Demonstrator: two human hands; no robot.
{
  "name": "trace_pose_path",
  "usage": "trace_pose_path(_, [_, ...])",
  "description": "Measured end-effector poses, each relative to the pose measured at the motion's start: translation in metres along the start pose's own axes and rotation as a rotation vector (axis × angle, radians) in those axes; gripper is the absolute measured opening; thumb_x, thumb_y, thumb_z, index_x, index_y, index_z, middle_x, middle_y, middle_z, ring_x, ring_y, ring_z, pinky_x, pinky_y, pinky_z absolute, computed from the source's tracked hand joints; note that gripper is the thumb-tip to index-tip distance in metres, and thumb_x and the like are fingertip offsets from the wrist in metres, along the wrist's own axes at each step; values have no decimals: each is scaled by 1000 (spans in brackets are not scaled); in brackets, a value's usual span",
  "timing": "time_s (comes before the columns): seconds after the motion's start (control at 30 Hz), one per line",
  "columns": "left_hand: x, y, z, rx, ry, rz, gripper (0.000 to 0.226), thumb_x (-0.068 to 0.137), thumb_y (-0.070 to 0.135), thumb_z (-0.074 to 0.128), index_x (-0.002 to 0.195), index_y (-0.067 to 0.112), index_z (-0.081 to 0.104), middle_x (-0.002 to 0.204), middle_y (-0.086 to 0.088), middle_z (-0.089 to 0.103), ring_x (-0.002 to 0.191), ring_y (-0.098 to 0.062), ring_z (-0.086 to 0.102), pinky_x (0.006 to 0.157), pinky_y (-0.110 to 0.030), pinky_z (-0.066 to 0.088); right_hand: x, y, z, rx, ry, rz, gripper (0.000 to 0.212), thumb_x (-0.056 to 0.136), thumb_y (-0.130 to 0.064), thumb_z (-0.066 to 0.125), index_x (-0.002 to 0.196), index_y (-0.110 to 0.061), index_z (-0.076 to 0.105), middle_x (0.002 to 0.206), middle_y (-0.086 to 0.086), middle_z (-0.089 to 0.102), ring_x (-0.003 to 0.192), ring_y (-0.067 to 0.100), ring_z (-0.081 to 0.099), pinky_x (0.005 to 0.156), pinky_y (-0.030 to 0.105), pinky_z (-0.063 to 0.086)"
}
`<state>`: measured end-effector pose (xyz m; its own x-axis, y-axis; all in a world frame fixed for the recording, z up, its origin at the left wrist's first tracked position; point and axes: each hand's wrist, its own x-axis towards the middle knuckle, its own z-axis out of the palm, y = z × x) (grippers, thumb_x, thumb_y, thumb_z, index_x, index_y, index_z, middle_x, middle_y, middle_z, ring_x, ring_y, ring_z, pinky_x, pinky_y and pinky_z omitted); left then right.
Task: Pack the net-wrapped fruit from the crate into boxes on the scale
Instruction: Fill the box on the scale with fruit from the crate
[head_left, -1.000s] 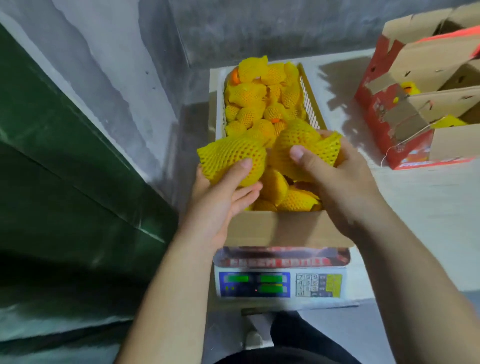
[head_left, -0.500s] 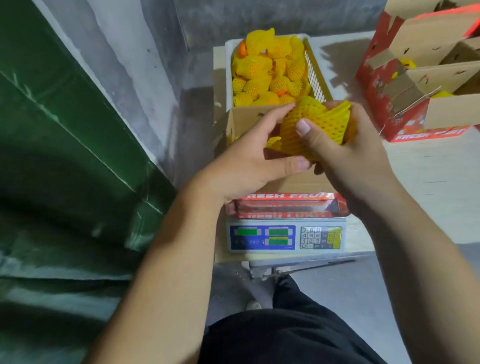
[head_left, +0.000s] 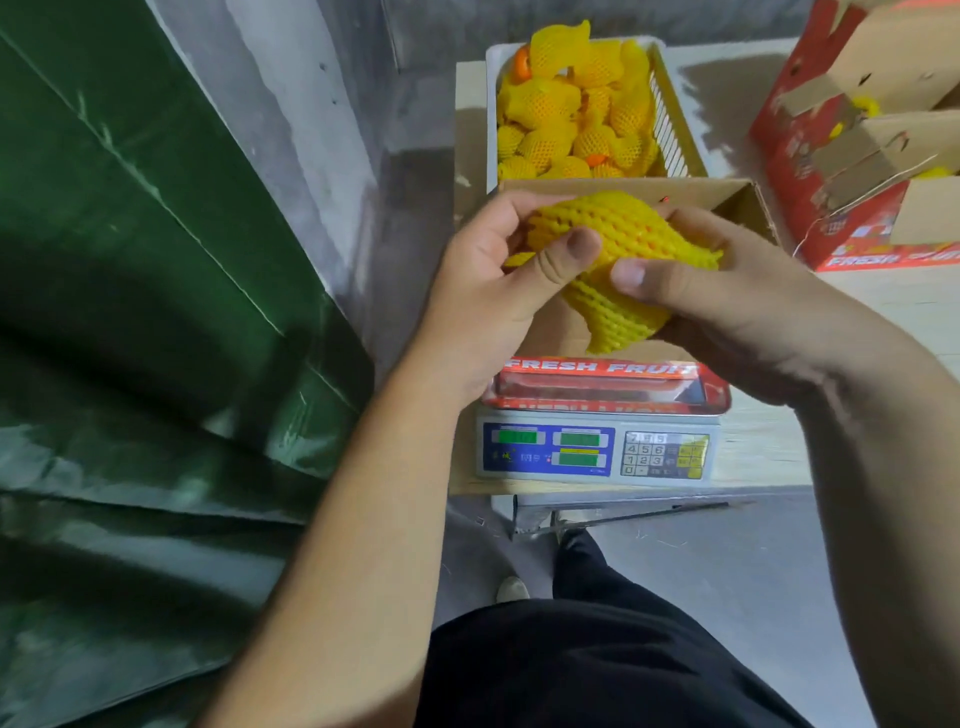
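You are holding one net-wrapped fruit (head_left: 618, 244) in both hands, directly above the open cardboard box (head_left: 737, 200) sitting on the scale (head_left: 597, 449). Your left hand (head_left: 498, 280) is curling its grip round the fruit's left end, while your right hand (head_left: 727, 291) is cupping its right side and underside. The fruit's long axis is slanting from upper left toward you, its loose net tail pointing down at the box below. The crate (head_left: 670, 124) of wrapped fruit is lying just beyond.
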<state>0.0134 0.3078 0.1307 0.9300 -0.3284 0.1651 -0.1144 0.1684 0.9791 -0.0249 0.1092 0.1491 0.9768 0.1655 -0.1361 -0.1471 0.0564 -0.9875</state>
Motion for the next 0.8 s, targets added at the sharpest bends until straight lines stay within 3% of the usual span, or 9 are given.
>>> trace_pose_path(0.13, [0, -13, 12, -63, -18, -125, 10, 97, 30, 71, 103, 22, 69, 110, -11, 74, 106, -28, 69, 98, -55, 55, -4, 11, 0, 36, -89, 34, 60, 76, -26, 88, 131, -16, 65, 122, 14, 72, 115, 34, 70, 102, 50, 54])
trace_pose_path(0.27, [2, -23, 14, 12, 28, -199, 23, 98, 29, 71, 120, 25, 68, 118, -4, 74, 113, -19, 70, 99, -38, 57, -8, 20, 1, 60, -25, 81, 57, 80, -23, 81, 134, -19, 63, 120, 9, 73, 113, 29, 71, 93, 41, 59])
trace_pose_path(0.4, [5, -29, 3, 141, 233, -250, 22, 105, 31, 62, 126, 30, 68, 107, 7, 76, 85, 1, 69, 77, -14, 56, -1, 12, -27, -290, 393, -73, 50, 77, -30, 83, 122, -29, 62, 109, 0, 73, 102, 21, 72, 90, 44, 62])
trace_pose_path(0.5, [5, -26, -3, 153, 233, -265, 18, 108, 38, 54, 117, 35, 69, 100, 13, 77, 75, 0, 67, 80, -22, 56, 17, 3, -58, -754, 669, -222, 64, 78, -31, 84, 133, -27, 51, 120, 3, 64, 105, 25, 64, 86, 47, 57])
trace_pose_path(0.53, [6, -25, -4, 182, 203, -261, 18, 109, 39, 53, 116, 36, 69, 100, 14, 77, 76, 0, 68, 83, -25, 56, 23, 1, -69, -951, 664, -194, 72, 78, -31, 85, 138, -25, 47, 126, 8, 60, 109, 29, 61, 87, 48, 55])
trace_pose_path(0.6, [6, -25, -5, 265, 124, -243, 15, 108, 39, 55, 115, 38, 68, 105, 16, 76, 88, -2, 70, 88, -27, 53, 33, -4, -85, -1214, 418, 5, 88, 73, -37, 91, 146, -26, 43, 134, 13, 56, 112, 35, 59, 89, 50, 54])
trace_pose_path(0.67, [7, -26, -7, 342, 57, -243, 12, 107, 36, 56, 112, 42, 66, 114, 15, 73, 103, -6, 68, 92, -31, 51, 34, -8, -89, -1340, 157, 207, 94, 66, -62, 81, 147, -29, 48, 133, 12, 62, 106, 33, 63, 87, 46, 54])
trace_pose_path(0.73, [7, -26, -10, 409, 13, -252, 12, 106, 37, 57, 112, 45, 64, 118, 17, 70, 111, -6, 64, 95, -32, 51, 33, -11, -87, -1343, 209, 157, 89, 72, -70, 71, 147, -27, 51, 134, 13, 65, 109, 34, 64, 87, 40, 51])
trace_pose_path(0.8, [8, -25, -13, 446, 11, -246, 14, 105, 38, 58, 116, 43, 65, 115, 20, 70, 110, 0, 63, 91, -26, 49, 33, -9, -76, -1299, 305, 36, 71, 87, -57, 71, 149, -29, 49, 139, 12, 62, 118, 35, 62, 90, 37, 47])
